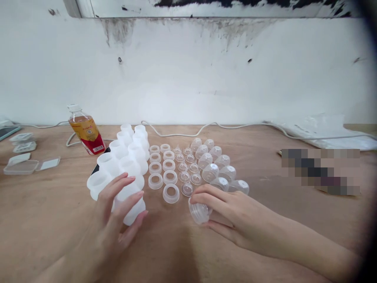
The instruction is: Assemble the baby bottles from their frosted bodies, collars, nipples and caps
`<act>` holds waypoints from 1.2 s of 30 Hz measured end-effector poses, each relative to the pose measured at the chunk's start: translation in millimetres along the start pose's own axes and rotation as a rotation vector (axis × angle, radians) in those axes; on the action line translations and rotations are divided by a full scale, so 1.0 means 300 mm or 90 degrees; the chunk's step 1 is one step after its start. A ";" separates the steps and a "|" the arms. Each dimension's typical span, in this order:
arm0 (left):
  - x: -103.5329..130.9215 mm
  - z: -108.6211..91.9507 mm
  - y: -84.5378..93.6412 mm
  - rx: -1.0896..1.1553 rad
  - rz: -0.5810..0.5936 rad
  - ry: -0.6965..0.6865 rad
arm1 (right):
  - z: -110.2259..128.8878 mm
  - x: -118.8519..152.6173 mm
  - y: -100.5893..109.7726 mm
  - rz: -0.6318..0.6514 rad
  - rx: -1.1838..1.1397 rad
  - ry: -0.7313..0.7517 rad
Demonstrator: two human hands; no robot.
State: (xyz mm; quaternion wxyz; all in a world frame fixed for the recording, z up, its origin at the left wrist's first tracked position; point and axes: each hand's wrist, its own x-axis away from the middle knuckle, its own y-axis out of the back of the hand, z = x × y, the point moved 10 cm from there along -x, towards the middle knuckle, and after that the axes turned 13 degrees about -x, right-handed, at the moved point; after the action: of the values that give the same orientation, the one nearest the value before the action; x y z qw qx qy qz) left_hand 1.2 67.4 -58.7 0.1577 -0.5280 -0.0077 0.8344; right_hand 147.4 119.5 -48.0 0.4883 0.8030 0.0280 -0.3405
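My right hand (pixel 226 208) is closed around a clear plastic dome cap (pixel 198 212), tilted with its threaded-looking rim toward the left. Behind it, several more clear dome caps (pixel 210 172) stand in two rows. My left hand (pixel 118 212), slightly blurred, has its fingers apart beside the nearest milky-white bottles (pixel 134 214); I cannot tell whether they touch. Those open-topped bottles run back in two rows. Between bottles and caps lie two rows of translucent screw rings (pixel 171 193) and two rows of clear silicone teats (pixel 187 189).
A drink bottle (pixel 86 129) with a red and yellow label stands behind the white bottles. Small clear cases (pixel 21 167) lie at left. A white cable (pixel 176 135) runs along the wall. A plastic bag (pixel 318 127) and a pixelated object (pixel 321 171) are at right.
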 end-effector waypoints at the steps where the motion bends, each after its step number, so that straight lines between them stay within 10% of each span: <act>1: 0.002 -0.008 -0.010 -0.031 0.021 -0.021 | -0.005 -0.001 -0.006 0.004 0.003 -0.006; 36: 0.013 -0.009 -0.031 -0.222 -0.091 -0.160 | -0.081 -0.017 -0.101 0.043 0.122 -0.081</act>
State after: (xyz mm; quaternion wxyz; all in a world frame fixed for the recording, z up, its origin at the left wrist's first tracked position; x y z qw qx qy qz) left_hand 4.4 76.8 -61.6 0.1206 -0.4373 -0.2092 0.8663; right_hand 144.6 156.4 -61.2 0.4215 0.8232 -0.0627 -0.3752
